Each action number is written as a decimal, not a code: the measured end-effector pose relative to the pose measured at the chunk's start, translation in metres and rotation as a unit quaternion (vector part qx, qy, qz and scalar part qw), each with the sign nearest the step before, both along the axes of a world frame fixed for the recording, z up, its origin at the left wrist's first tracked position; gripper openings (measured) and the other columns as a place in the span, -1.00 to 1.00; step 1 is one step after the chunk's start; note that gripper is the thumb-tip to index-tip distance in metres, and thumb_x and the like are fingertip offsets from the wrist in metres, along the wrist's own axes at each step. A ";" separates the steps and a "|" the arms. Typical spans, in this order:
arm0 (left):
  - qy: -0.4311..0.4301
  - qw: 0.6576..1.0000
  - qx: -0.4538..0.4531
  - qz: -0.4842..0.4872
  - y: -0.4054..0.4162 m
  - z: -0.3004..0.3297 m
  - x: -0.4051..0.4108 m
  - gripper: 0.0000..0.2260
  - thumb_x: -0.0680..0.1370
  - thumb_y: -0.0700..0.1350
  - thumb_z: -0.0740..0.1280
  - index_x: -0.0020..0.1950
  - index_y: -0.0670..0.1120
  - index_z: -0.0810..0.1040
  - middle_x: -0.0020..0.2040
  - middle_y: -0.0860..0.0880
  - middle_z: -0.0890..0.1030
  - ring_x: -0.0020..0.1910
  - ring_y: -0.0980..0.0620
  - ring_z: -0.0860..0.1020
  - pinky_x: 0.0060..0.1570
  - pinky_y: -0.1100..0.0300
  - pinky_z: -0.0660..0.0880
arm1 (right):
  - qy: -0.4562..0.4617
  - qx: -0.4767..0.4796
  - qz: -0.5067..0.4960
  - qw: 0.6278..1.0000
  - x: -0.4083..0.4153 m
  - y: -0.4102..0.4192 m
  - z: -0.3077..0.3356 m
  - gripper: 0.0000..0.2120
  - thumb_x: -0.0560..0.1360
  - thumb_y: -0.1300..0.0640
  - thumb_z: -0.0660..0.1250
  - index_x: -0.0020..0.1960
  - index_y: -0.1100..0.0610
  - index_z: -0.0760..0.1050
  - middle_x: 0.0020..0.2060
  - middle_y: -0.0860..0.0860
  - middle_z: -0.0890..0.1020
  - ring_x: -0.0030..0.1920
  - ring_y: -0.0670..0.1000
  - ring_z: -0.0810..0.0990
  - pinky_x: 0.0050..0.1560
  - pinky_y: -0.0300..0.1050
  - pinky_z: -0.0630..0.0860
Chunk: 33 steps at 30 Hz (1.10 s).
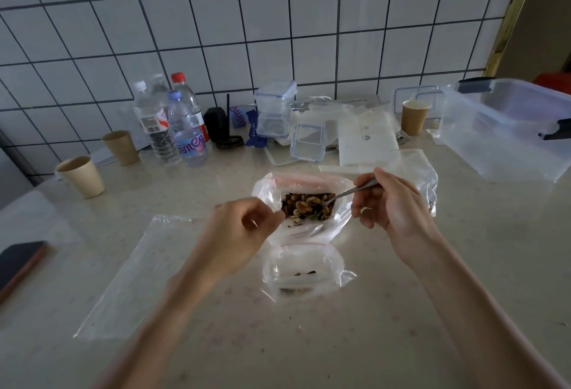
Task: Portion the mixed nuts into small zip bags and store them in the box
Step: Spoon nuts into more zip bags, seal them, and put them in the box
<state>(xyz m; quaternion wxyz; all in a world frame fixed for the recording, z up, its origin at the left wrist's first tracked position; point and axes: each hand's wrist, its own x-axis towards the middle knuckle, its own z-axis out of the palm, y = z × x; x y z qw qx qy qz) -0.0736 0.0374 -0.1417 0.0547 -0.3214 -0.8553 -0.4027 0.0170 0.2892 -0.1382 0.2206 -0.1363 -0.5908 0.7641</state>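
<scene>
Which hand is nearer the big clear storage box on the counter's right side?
Right. The right hand, holding the spoon over the nut bag, sits just left of and below the storage box. The left hand pinches the bag's far side, farther away.

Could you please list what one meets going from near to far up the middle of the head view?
Small zip bag → bag of mixed nuts, spoon dipped in it → small clear container → tiled wall.

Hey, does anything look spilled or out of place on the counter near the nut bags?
Nothing obviously spilled. The nuts sit inside the big bag; a few are in the small bag. Dark flecks on the counter are too small to identify.
</scene>
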 end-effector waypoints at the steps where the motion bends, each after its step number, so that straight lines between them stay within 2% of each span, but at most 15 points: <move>1: -0.016 0.999 -0.032 -0.017 -0.001 -0.002 0.003 -0.78 0.53 0.24 0.43 -0.21 0.15 0.65 -0.28 0.24 0.68 -0.29 0.22 0.64 -0.23 0.43 0.47 | 0.004 0.002 0.006 1.000 0.001 0.000 0.001 -0.60 0.75 0.07 0.10 -0.05 0.27 0.59 -0.37 0.20 0.58 -0.41 0.12 0.56 -0.50 -0.09 0.34; 6: -0.074 0.993 -0.089 -0.024 -0.003 -0.018 0.014 -0.84 0.50 0.23 0.48 -0.13 0.17 0.73 -0.21 0.25 0.70 -0.23 0.22 0.65 -0.21 0.46 0.47 | 0.005 0.039 0.054 0.998 0.009 -0.004 0.009 -0.55 0.75 0.04 0.11 -0.20 0.19 0.57 -0.45 0.13 0.50 -0.45 0.13 0.53 -0.51 -0.12 0.32; 11: -0.141 0.987 -0.048 -0.060 0.001 -0.021 0.020 -0.91 0.58 0.10 0.47 -0.10 0.16 0.73 -0.34 0.12 0.70 -0.43 0.22 0.63 -0.34 0.48 0.44 | 0.001 0.203 0.099 0.974 0.012 -0.010 0.011 -0.52 0.76 0.00 0.07 -0.17 0.23 0.51 -0.47 0.07 0.48 -0.44 0.13 0.51 -0.47 -0.09 0.31; 15: -0.181 0.982 -0.015 -0.051 0.000 -0.025 0.015 -0.91 0.58 0.07 0.47 -0.09 0.14 0.75 -0.23 0.12 0.74 -0.42 0.18 0.63 -0.33 0.42 0.47 | 0.055 0.305 0.121 0.943 0.013 -0.016 0.010 -0.51 0.75 -0.06 0.07 -0.20 0.19 0.51 -0.49 0.04 0.46 -0.47 0.17 0.45 -0.43 -0.22 0.35; 19: -0.155 0.986 -0.021 -0.051 -0.001 -0.033 0.016 -0.91 0.58 0.11 0.45 -0.08 0.20 0.74 -0.24 0.15 0.73 -0.36 0.17 0.68 -0.29 0.34 0.55 | 0.071 0.349 0.112 0.928 0.013 -0.022 0.006 -0.54 0.72 -0.09 0.09 -0.22 0.12 0.51 -0.52 0.03 0.43 -0.47 0.24 0.43 -0.37 -0.12 0.38; 21: -0.128 0.991 -0.024 -0.041 0.000 -0.036 0.016 -0.89 0.57 0.17 0.44 -0.09 0.21 0.72 -0.29 0.13 0.72 -0.39 0.15 0.67 -0.26 0.27 0.60 | 0.096 0.328 0.099 0.935 0.012 -0.022 0.006 -0.54 0.73 -0.05 0.09 -0.21 0.15 0.51 -0.52 0.01 0.43 -0.50 0.19 0.42 -0.40 -0.14 0.38; 24: -0.101 0.995 -0.011 -0.023 0.000 -0.035 0.016 -0.76 0.54 0.30 0.40 -0.16 0.19 0.70 -0.35 0.14 0.69 -0.39 0.18 0.66 -0.30 0.36 0.53 | 0.115 0.229 0.059 0.965 0.008 -0.020 0.005 -0.54 0.75 0.00 0.08 -0.21 0.15 0.52 -0.51 0.00 0.45 -0.52 0.12 0.41 -0.49 -0.19 0.34; 26: -0.076 0.997 0.016 0.016 0.000 -0.032 0.013 -0.67 0.50 0.38 0.36 -0.24 0.17 0.67 -0.37 0.16 0.65 -0.41 0.21 0.60 -0.32 0.41 0.46 | 0.098 0.153 0.016 0.983 0.003 -0.018 0.002 -0.54 0.76 0.00 0.09 -0.21 0.15 0.53 -0.50 0.04 0.47 -0.51 0.11 0.44 -0.53 -0.16 0.30; 28: -0.053 0.995 0.050 0.071 -0.001 -0.030 0.009 -0.64 0.48 0.37 0.38 -0.27 0.10 0.60 -0.39 0.14 0.61 -0.43 0.20 0.54 -0.36 0.39 0.44 | 0.066 0.104 -0.021 0.992 -0.001 -0.014 -0.002 -0.55 0.76 -0.01 0.10 -0.19 0.17 0.54 -0.49 0.08 0.52 -0.50 0.12 0.50 -0.55 -0.13 0.32; 31: -0.027 0.986 0.074 0.148 -0.005 -0.025 -0.002 -0.65 0.49 0.28 0.44 -0.09 0.01 0.52 -0.29 0.10 0.56 -0.35 0.20 0.50 -0.31 0.32 0.41 | 0.017 0.075 -0.045 0.996 -0.005 -0.008 -0.007 -0.58 0.76 0.00 0.10 -0.11 0.21 0.55 -0.44 0.10 0.61 -0.46 0.13 0.59 -0.56 -0.11 0.40; 33: -0.053 0.983 0.033 0.174 -0.006 -0.022 -0.010 -0.46 0.44 0.39 0.39 0.12 -0.03 0.48 -0.09 0.09 0.59 -0.14 0.17 0.57 -0.13 0.16 0.51 | -0.017 0.070 -0.044 0.996 -0.007 -0.007 -0.008 -0.59 0.76 0.00 0.11 -0.06 0.23 0.55 -0.38 0.12 0.67 -0.41 0.13 0.64 -0.55 -0.10 0.45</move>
